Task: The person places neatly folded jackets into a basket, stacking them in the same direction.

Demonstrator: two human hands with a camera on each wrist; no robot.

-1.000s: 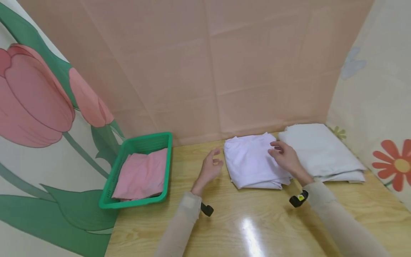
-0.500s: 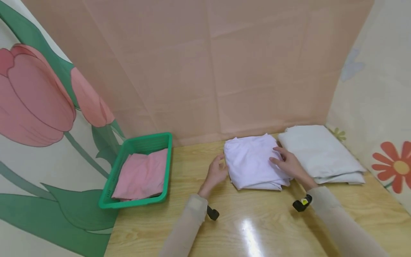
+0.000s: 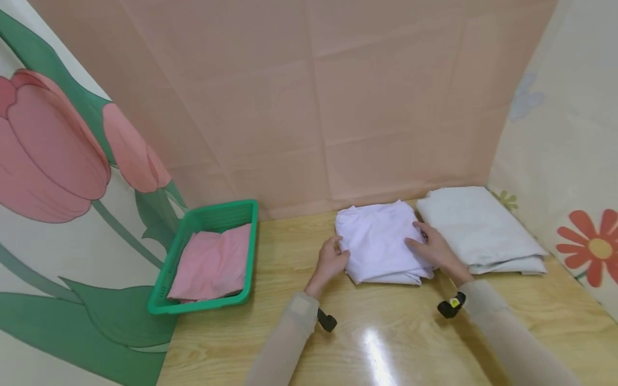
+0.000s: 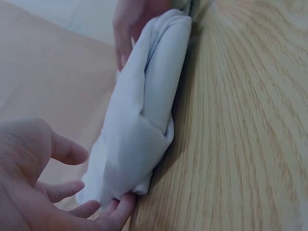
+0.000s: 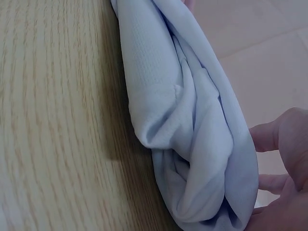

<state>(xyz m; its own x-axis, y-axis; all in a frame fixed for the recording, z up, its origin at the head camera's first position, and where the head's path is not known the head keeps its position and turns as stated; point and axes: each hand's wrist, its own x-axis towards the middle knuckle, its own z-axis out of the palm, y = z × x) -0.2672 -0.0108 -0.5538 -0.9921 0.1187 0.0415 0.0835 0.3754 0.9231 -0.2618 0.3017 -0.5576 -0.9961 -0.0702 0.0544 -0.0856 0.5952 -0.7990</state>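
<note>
A folded pale lavender cloth [image 3: 379, 244] lies on the wooden table, its layered, rolled edges showing in both wrist views. My left hand [image 3: 332, 262] is at its left side with fingers spread and slightly bent; in the left wrist view the lower fingertips [image 4: 122, 207] touch the cloth's bottom edge, while the thumb stands apart from it. At the opposite side my right hand [image 3: 436, 249] rests its thumb and fingers against the cloth's right edge. Part of that hand is cut off in the right wrist view. Neither hand's fingers visibly close round the cloth.
A green plastic basket [image 3: 253, 252] with folded pink cloth [image 3: 212, 262] in it stands at the left. A larger folded off-white cloth [image 3: 483, 230] lies just right of my right hand. A peach sheet [image 3: 309, 107] hangs behind the table, with painted walls at both sides.
My left hand has moved right, from a gap beside the lavender cloth to its left edge. My right hand has shifted slightly right and down to the cloth's right edge.
</note>
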